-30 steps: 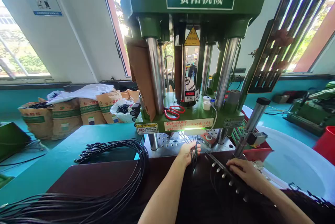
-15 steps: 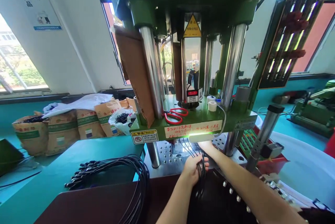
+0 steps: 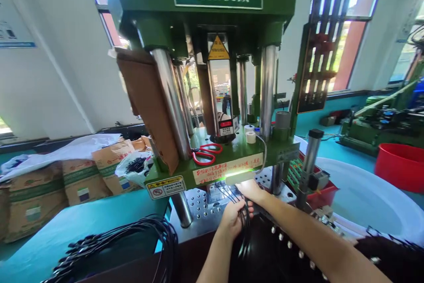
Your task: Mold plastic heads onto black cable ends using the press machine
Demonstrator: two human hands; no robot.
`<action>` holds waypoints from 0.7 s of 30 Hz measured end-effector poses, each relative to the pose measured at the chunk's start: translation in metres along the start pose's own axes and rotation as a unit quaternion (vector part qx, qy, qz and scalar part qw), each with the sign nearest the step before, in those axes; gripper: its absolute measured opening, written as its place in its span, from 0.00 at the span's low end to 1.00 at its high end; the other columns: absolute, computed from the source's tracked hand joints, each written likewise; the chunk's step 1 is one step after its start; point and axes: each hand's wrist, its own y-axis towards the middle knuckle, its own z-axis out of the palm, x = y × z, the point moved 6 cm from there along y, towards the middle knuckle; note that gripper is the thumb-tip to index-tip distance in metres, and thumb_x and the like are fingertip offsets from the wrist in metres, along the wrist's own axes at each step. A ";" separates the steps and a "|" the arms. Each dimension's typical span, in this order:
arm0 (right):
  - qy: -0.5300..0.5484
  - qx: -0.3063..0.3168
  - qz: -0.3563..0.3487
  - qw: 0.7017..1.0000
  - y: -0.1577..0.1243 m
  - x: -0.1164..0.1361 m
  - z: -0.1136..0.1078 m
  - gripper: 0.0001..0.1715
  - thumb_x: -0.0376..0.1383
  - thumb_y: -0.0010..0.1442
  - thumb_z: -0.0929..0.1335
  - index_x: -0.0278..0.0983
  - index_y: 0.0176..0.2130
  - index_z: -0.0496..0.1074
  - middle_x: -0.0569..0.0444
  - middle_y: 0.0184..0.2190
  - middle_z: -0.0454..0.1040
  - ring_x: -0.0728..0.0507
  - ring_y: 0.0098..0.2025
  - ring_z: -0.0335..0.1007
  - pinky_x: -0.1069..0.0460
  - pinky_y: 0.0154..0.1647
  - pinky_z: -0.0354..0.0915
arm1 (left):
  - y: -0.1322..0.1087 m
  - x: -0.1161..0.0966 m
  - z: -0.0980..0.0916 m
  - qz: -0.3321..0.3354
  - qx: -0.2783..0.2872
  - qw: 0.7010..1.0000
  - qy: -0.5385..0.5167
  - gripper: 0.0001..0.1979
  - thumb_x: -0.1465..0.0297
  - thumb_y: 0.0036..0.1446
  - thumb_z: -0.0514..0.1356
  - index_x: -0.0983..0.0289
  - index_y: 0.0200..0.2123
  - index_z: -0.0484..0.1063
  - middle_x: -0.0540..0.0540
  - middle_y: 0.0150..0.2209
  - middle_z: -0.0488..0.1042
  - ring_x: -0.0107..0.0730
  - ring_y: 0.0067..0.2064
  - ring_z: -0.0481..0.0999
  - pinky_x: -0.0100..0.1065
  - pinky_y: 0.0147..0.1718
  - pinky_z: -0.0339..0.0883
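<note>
My left hand (image 3: 234, 216) is closed around a bunch of thin black cables (image 3: 244, 225) in front of the green press (image 3: 212, 159). Their loose ends hang below my palm, while the upper strands fan out toward the metal mould area under the press plate. Just beyond it, my right hand (image 3: 251, 189) reaches in beneath the glowing light bar (image 3: 243, 177). Its fingers are mostly hidden there, close to the strands, and I cannot make out what they touch. A larger bundle of black cables (image 3: 165, 234) lies curved to the left of my hands.
Red-handled scissors (image 3: 207, 154) and a white roll (image 3: 251, 137) rest on the press plate. Steel columns (image 3: 172, 102) flank the opening. Paper sacks (image 3: 82, 179) stand left; a big white tub (image 3: 361, 199) and a red bucket (image 3: 402, 166) stand right.
The camera view has swung to the right and tilted up, so the press sits further left. My left hand still grips the cables; my right hand shows slightly more below the light bar.
</note>
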 end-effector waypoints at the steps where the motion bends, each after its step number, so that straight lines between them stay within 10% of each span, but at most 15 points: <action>1: -0.008 0.004 0.007 1.000 -0.015 0.002 -0.005 0.10 0.29 0.57 0.63 0.33 0.41 0.69 0.49 0.40 0.69 0.43 0.42 0.65 0.44 0.44 0.62 | -0.002 -0.001 0.000 0.008 0.006 1.000 0.002 0.03 0.79 0.51 0.55 0.70 0.30 0.66 0.55 0.22 0.71 0.27 0.20 0.70 0.29 0.20 0.66; 7: -0.019 0.022 0.013 0.999 -0.151 0.004 -0.091 0.33 0.26 0.44 0.63 0.33 0.52 0.60 0.47 0.40 0.64 0.42 0.43 0.62 0.48 0.46 0.60 | -0.013 -0.002 -0.005 -0.024 0.013 0.999 0.030 0.06 0.80 0.54 0.53 0.67 0.30 0.68 0.54 0.25 0.74 0.26 0.23 0.72 0.26 0.23 0.69; 12: -0.172 -0.056 0.353 0.918 -0.287 -0.109 -0.187 0.28 0.33 0.54 0.61 0.34 0.54 0.58 0.48 0.40 0.65 0.43 0.42 0.63 0.51 0.46 0.60 | -0.008 -0.003 -0.016 -0.029 -0.047 0.997 0.062 0.08 0.81 0.55 0.50 0.70 0.32 0.69 0.57 0.29 0.76 0.28 0.24 0.75 0.29 0.22 0.72; 17: -0.209 -0.014 0.475 0.855 -0.379 -0.179 -0.198 0.25 0.33 0.45 0.66 0.27 0.45 0.68 0.37 0.41 0.67 0.31 0.45 0.62 0.39 0.46 0.58 | -0.012 -0.005 -0.015 -0.018 -0.065 0.995 0.076 0.10 0.81 0.55 0.49 0.70 0.31 0.69 0.57 0.30 0.76 0.28 0.25 0.75 0.29 0.22 0.72; 21: -0.200 -0.012 0.449 0.871 -0.362 -0.169 -0.194 0.23 0.34 0.51 0.64 0.29 0.47 0.67 0.37 0.48 0.65 0.33 0.48 0.62 0.40 0.48 0.56 | -0.014 -0.006 -0.011 -0.020 -0.067 0.995 0.077 0.11 0.81 0.56 0.48 0.70 0.30 0.69 0.57 0.29 0.76 0.28 0.24 0.75 0.28 0.22 0.72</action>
